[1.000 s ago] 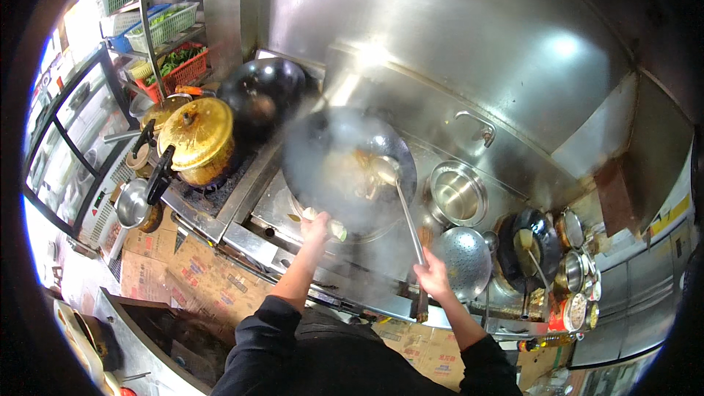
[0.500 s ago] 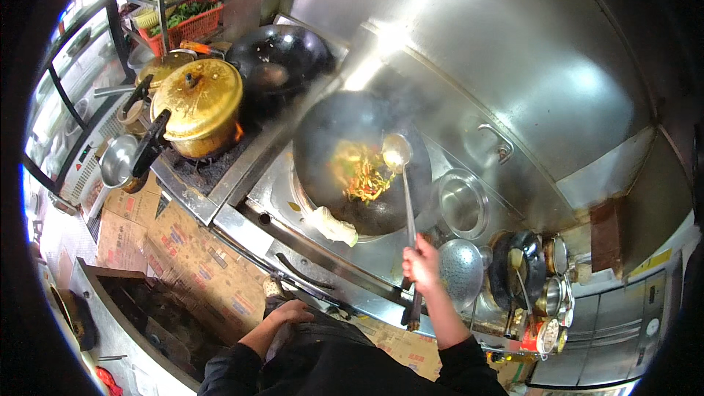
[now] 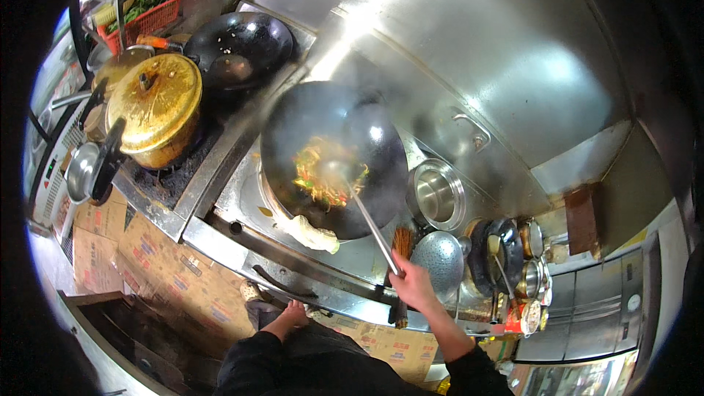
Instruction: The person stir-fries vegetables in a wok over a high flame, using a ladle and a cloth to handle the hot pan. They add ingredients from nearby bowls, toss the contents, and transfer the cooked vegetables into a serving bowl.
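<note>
My right hand (image 3: 414, 284) is closed round the end of a long-handled metal ladle (image 3: 372, 226). The ladle's bowl rests among chopped, mixed-colour food (image 3: 317, 182) in the large dark wok (image 3: 290, 111). Steam blurs the bowl and part of the food. My left hand (image 3: 295, 313) lies low by my leg, in front of the stove's edge, its fingers resting loosely with nothing visible in them. A crumpled pale cloth (image 3: 312, 235) sits against the wok's near rim.
A gold lidded pot (image 3: 158, 106) and a second wok (image 3: 242, 44) stand on the left burners. Right of the main wok are a metal pot (image 3: 438, 198), a bristle brush (image 3: 402, 242) and a perforated skimmer (image 3: 438, 262). A steel wall (image 3: 455, 37) rises behind.
The ladle's bowl has moved from the wok's right side down into the food, its handle now slanting. The whole view has shifted, so the stove sits further left. My left hand stays low.
</note>
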Demonstrator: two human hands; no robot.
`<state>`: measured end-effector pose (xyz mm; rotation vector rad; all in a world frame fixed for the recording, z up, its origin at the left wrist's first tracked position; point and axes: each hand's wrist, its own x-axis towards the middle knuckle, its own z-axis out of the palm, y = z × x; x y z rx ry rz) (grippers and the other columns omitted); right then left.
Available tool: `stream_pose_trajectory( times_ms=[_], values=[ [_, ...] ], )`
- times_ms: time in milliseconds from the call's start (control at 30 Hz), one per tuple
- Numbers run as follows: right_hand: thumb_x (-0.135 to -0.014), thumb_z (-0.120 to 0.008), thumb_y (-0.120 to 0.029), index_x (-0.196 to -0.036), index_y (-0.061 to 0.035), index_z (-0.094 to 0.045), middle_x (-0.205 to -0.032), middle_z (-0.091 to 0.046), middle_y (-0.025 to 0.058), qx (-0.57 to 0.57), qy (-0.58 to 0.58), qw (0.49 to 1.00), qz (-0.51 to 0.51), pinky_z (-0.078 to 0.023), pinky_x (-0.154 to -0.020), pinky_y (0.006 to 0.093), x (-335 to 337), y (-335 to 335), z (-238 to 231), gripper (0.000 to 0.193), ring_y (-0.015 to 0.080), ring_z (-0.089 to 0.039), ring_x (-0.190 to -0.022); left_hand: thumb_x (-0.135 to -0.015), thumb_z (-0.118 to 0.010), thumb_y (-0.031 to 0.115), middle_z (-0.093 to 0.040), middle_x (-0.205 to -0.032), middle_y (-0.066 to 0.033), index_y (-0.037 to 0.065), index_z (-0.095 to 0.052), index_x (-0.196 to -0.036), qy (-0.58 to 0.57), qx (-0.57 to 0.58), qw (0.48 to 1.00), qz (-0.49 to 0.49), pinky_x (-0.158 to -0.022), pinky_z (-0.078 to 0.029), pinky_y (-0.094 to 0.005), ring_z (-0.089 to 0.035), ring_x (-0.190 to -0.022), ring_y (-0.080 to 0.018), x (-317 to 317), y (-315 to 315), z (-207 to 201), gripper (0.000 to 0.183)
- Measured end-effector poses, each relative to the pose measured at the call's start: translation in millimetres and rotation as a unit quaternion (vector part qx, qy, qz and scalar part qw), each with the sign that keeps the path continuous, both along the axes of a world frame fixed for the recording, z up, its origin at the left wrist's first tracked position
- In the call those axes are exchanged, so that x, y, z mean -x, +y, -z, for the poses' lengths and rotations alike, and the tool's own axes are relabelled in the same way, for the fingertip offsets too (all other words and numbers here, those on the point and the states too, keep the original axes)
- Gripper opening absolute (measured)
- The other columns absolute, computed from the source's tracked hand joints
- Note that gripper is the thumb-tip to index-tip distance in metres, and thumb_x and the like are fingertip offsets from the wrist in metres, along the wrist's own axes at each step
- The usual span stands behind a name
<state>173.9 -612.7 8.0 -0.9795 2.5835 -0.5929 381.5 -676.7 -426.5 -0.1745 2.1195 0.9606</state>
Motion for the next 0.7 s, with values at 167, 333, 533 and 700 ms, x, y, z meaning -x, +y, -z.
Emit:
stream_pose_trajectory(
  times_ms=[167, 333, 533, 700],
  values=[
    [-0.076, -0.063, -0.007, -0.12, -0.0051, -0.054, -0.071, -0.063, 0.0119, 0.111, 0.023, 0.993, 0.034, -0.049, -0.057, 0.0286, 15.2, -39.0, 9.1, 0.046, 0.0183, -0.062, -0.059, -0.084, -0.05, 0.039, -0.062, -0.095, -0.0196, -0.002, -0.059, -0.107, 0.106, -0.218, 0.97, -0.027, -0.084, -0.044, -0.0401, -0.059, -0.094, -0.0302, -12.8, -30.3, -125.9, 0.048],
    [-0.073, -0.058, -0.004, -0.118, -0.0045, -0.055, -0.061, -0.056, 0.0174, 0.116, 0.054, 0.991, -0.027, -0.047, -0.051, 0.0387, 11.6, -27.3, 39.3, 0.045, 0.0325, -0.059, -0.055, -0.086, -0.061, 0.036, -0.061, -0.095, -0.007, 0.001, -0.055, -0.109, 0.086, -0.515, 0.741, -0.422, -0.069, -0.046, -0.0269, -0.057, -0.084, -0.0136, 21.5, -104.4, -311.7, 0.042],
    [-0.073, -0.058, -0.004, -0.114, -0.0011, -0.058, -0.067, -0.059, 0.0185, 0.143, 0.073, 0.986, -0.034, -0.048, -0.053, 0.0363, -12.3, 27.8, -7.5, 0.04, 0.0304, -0.061, -0.057, -0.078, -0.064, 0.016, -0.057, -0.087, -0.0082, 0.0, -0.05, -0.095, 0.15, -0.385, 0.472, -0.779, -0.06, -0.049, -0.0339, -0.056, -0.069, -0.0179, 129.2, -149.6, -353.3, 0.028],
    [-0.075, -0.062, -0.006, -0.118, -0.0019, -0.056, -0.073, -0.064, 0.0146, 0.004, -0.1, 0.993, -0.065, -0.048, -0.062, 0.0296, -19.0, 44.7, -93.2, 0.044, 0.0174, -0.064, -0.063, -0.068, -0.053, -0.003, -0.054, -0.069, -0.0098, -0.001, -0.049, -0.086, 0.211, -0.37, 0.378, -0.822, -0.05, -0.049, -0.0381, -0.057, -0.057, -0.0241, 142.4, -146.0, -333.4, 0.018]
  ],
)
